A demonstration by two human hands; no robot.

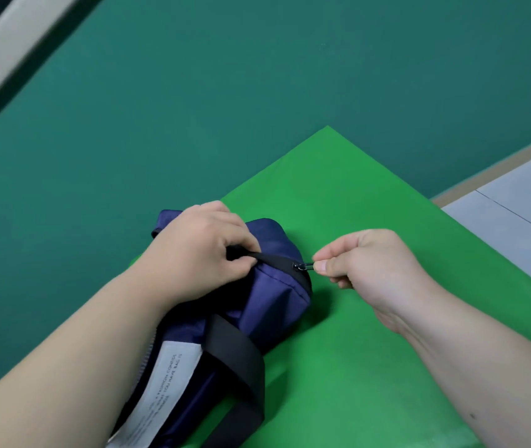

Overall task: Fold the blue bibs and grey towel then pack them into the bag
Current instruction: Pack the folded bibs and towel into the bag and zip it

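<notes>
Left hand (207, 250) clamps the bag (274, 292) near its zip; right hand (364, 263) pinches the zipper pull (304, 266) at the bag's end. Best drawn straight, fabric taut.

A white label (168, 379) is sewn on the side of a navy blue bag (274, 289) and carries small black capital letters, printed in short lines that run sideways to the viewer. The words "FASHION" in one line and "YOU HAVE BAG IS" in the next can be made out. The other words and the smaller lines lower on the label are too blurred to read.
</notes>
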